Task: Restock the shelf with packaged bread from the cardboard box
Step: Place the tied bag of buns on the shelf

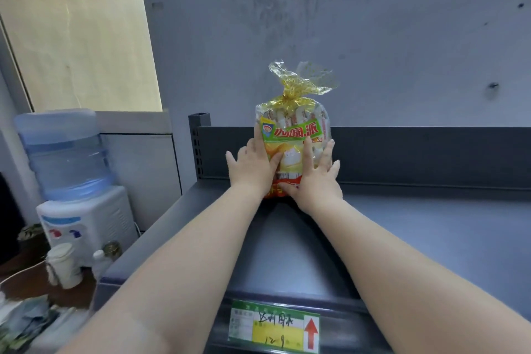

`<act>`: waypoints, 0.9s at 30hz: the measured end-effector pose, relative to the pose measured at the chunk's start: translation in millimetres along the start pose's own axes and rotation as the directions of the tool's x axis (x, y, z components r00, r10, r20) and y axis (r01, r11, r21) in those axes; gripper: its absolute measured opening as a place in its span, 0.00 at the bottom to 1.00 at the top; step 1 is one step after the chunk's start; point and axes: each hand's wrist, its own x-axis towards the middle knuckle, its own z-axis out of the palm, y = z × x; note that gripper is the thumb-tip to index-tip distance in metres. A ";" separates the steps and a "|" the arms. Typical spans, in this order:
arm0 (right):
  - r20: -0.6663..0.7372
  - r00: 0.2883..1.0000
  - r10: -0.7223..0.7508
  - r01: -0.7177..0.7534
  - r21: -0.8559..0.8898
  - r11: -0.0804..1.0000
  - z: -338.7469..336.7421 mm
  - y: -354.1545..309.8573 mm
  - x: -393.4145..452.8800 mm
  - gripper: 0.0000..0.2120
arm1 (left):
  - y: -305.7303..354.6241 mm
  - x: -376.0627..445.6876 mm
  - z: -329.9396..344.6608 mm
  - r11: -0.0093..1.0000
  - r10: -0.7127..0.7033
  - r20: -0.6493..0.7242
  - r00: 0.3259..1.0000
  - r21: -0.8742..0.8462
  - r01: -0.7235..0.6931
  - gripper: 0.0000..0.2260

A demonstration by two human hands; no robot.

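Note:
A clear bag of packaged bread (293, 129), with a green and red label and a gold-tied top, stands upright at the back of the dark grey shelf (416, 227), against its back panel. My left hand (253, 167) presses on the bag's left side with fingers spread. My right hand (316, 178) lies on its lower right front, fingers spread upward. Both arms reach forward over the shelf. The cardboard box is out of view.
A green and yellow price tag (274, 326) with a red arrow sits on the shelf's front edge. To the left stands a water dispenser (86, 221) with a blue bottle (63, 152), paper cups (64, 264) beside it. A grey wall and window are behind.

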 end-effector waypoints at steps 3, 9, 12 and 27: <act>0.010 1.000 0.000 0.001 -0.101 0.995 -2.1 -3.3 1.2 0.51 | -4.5 -0.8 -2.2 0.978 0.028 -0.034 0.999 0.208 -0.020 0.36; 0.016 0.995 -0.101 0.103 -0.139 0.985 -17.0 -6.9 -10.1 0.50 | -4.1 -14.8 -11.9 0.896 0.217 0.039 0.975 0.388 -0.214 0.33; -0.060 0.970 -0.234 0.225 -0.124 0.966 -29.4 -15.8 -19.7 0.40 | -1.2 -29.6 -27.9 0.893 0.248 0.021 0.969 0.383 -0.237 0.28; -0.145 0.709 -0.690 0.704 0.082 0.706 -52.9 -101.0 -120.4 0.13 | -93.8 -168.1 -120.0 0.965 0.092 -0.350 0.932 0.262 0.003 0.11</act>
